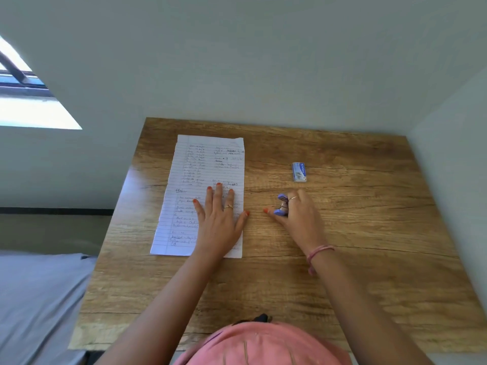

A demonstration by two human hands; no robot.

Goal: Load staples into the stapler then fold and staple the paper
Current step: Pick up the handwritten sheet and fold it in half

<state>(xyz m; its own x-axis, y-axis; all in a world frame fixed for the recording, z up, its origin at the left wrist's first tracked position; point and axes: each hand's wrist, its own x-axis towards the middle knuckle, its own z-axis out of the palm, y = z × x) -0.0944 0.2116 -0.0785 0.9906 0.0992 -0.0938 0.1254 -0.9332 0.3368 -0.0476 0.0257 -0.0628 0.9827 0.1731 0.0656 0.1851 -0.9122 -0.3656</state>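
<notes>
A person's left hand point(220, 219) is lying flat and spread on one handwritten sheet of paper point(203, 177), which is looking long and narrow, perhaps already folded. The right hand point(297, 214), its grip closing around one small purple stapler point(281, 205), is resting on the wooden bench point(355, 219). One staple box point(299, 172) is sitting beyond it. Stapling appears not yet done; whether the stapler is loaded cannot be told.

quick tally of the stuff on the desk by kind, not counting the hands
paper sheet: 1, lined and handwritten, flat under the left hand
stapler: 1, purple, in the right hand
staple box: 1, small and blue-white, lying apart behind the stapler
total: 3
</notes>
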